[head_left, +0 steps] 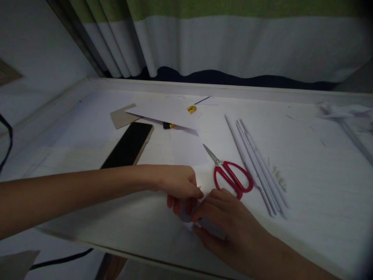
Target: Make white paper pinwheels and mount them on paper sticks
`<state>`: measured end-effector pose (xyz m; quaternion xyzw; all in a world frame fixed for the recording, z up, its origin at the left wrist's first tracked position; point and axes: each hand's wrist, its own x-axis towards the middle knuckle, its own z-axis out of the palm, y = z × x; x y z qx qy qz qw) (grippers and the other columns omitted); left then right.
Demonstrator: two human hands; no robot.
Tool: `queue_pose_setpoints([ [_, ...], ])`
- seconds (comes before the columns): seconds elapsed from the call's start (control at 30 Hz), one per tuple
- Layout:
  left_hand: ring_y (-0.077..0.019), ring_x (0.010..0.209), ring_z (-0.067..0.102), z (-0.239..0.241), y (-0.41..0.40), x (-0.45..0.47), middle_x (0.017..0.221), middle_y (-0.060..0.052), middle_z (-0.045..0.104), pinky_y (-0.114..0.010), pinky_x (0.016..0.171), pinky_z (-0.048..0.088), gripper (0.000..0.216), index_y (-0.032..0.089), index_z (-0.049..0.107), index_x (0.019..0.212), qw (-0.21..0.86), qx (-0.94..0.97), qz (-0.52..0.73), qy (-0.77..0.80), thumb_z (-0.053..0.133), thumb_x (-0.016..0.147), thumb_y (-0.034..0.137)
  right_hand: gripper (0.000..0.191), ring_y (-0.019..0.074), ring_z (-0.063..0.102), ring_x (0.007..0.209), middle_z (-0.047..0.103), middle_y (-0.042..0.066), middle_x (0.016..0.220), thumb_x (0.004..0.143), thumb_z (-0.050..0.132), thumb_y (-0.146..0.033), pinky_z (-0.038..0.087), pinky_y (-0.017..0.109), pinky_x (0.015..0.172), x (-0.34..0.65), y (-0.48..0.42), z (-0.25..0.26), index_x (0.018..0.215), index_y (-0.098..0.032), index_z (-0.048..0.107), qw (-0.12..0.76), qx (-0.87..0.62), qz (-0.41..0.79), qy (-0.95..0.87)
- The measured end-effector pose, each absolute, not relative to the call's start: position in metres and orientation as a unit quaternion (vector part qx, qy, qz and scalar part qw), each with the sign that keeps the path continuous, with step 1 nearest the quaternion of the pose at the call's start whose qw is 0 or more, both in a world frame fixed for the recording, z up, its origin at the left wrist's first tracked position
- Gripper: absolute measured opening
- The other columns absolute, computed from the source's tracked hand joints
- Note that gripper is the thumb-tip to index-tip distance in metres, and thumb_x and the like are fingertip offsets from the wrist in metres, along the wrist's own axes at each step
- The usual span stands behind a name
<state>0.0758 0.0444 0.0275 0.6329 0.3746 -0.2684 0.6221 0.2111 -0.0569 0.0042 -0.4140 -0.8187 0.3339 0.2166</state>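
My left hand (177,184) and my right hand (225,219) meet near the front edge of a white table (314,202). Both have their fingers curled and pinched on a small piece of white paper (186,214) held between them on the tabletop. Red-handled scissors (231,175) lie just beyond my right hand, blades pointing to the far left. A flat white paper sheet (188,149) lies past my left hand.
Several rolled white paper sticks (256,163) lie right of the scissors. A black phone (129,146) rests at the left, with a brown card (122,116), another white sheet (166,112) and a yellow-black cutter (190,109) behind it. Crumpled paper (346,112) sits far right. A curtain (233,42) hangs behind.
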Motion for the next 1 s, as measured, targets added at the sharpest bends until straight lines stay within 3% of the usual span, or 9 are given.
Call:
queue_pose_setpoints([
  [0.13, -0.0076, 0.038, 0.047, 0.026, 0.043, 0.073, 0.055, -0.001, 0.058, -0.017, 0.033, 0.036, 0.019, 0.011, 0.057, 0.058, 0.624, 0.634, -0.259, 0.376, 0.042, 0.069, 0.016, 0.014, 0.0149, 0.051, 0.082, 0.062, 0.001, 0.088, 0.073, 0.054, -0.010, 0.036, 0.028, 0.075, 0.210, -0.058, 0.006, 0.085, -0.017, 0.055, 0.191, -0.411, 0.339, -0.824],
  [0.27, -0.0072, 0.039, 0.045, 0.026, 0.046, 0.067, 0.049, 0.003, 0.051, -0.015, 0.033, 0.035, 0.014, 0.013, 0.059, 0.063, 0.633, 0.635, -0.237, 0.375, 0.045, 0.067, 0.015, 0.012, 0.0148, 0.051, 0.079, 0.061, 0.001, 0.085, 0.073, 0.054, -0.011, 0.037, 0.028, 0.073, 0.211, -0.055, 0.010, 0.083, -0.017, 0.054, 0.169, -0.403, 0.352, -0.827],
  [0.47, -0.0069, 0.040, 0.047, 0.027, 0.048, 0.064, 0.049, 0.003, 0.053, -0.013, 0.033, 0.035, 0.012, 0.012, 0.063, 0.068, 0.644, 0.627, -0.244, 0.364, 0.051, 0.063, 0.011, 0.013, 0.0165, 0.051, 0.080, 0.061, 0.001, 0.086, 0.073, 0.056, -0.015, 0.039, 0.031, 0.072, 0.213, -0.053, 0.011, 0.085, -0.020, 0.056, 0.121, -0.413, 0.393, -0.813],
  [0.67, -0.0070, 0.040, 0.047, 0.028, 0.048, 0.064, 0.049, 0.003, 0.055, -0.014, 0.035, 0.036, 0.011, 0.012, 0.063, 0.064, 0.650, 0.624, -0.254, 0.352, 0.052, 0.064, 0.011, 0.021, 0.0163, 0.052, 0.082, 0.062, 0.000, 0.088, 0.072, 0.059, -0.017, 0.039, 0.031, 0.075, 0.212, -0.050, 0.008, 0.092, -0.024, 0.059, 0.132, -0.405, 0.409, -0.807],
  [0.8, -0.0071, 0.039, 0.047, 0.026, 0.048, 0.062, 0.045, 0.004, 0.052, -0.015, 0.035, 0.036, 0.010, 0.013, 0.061, 0.060, 0.651, 0.629, -0.240, 0.350, 0.052, 0.063, 0.010, 0.015, 0.0163, 0.055, 0.083, 0.064, 0.001, 0.088, 0.072, 0.062, -0.018, 0.040, 0.030, 0.075, 0.210, -0.047, 0.012, 0.086, -0.021, 0.062, 0.121, -0.393, 0.414, -0.812],
  [1.0, -0.0059, 0.037, 0.046, 0.027, 0.047, 0.059, 0.054, 0.003, 0.056, -0.013, 0.032, 0.036, 0.015, 0.012, 0.063, 0.071, 0.634, 0.656, -0.225, 0.343, 0.051, 0.063, 0.012, 0.011, 0.0159, 0.055, 0.082, 0.065, 0.001, 0.084, 0.069, 0.066, -0.020, 0.042, 0.028, 0.070, 0.213, -0.050, 0.011, 0.080, -0.020, 0.062, 0.159, -0.409, 0.412, -0.799],
])
